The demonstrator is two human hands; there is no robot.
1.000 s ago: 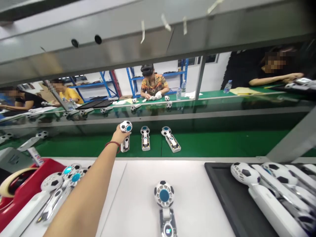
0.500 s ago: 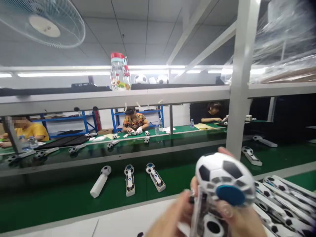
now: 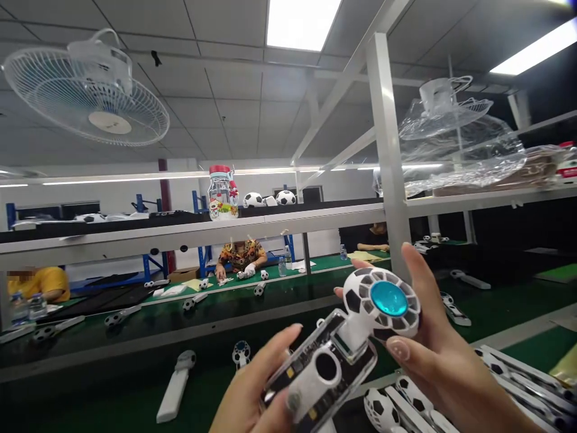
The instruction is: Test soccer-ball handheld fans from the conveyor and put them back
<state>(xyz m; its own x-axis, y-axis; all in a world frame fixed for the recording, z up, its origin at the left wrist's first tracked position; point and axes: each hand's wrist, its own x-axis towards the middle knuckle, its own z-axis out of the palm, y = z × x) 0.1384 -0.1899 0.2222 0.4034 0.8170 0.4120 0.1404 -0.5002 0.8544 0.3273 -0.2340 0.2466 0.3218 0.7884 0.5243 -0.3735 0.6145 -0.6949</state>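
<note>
A soccer-ball-patterned device point(image 3: 356, 325) is held up in front of me, its round head at the upper right and its clear-cased handle slanting down to the left. My left hand point(image 3: 259, 385) is wrapped round the handle, thumb over its face. The handle shows a white strip with a black oval. My right hand point(image 3: 437, 349) grips the ball head from the right, thumb at its lower edge and fingers partly behind it. A blue disc ringed by grey segments faces me on the head.
Similar devices point(image 3: 174, 391) lie on the green conveyor, and several more point(image 3: 518, 385) are piled at lower right. A shelf point(image 3: 270, 227) with a jar point(image 3: 223, 192) and an upright post point(image 3: 390, 150) stand ahead. People point(image 3: 243, 258) sit beyond.
The view has tipped upward. The device has turned from near upright to a slant, its head up and to the right and its blue disc facing me. My left hand has moved left with the handle.
</note>
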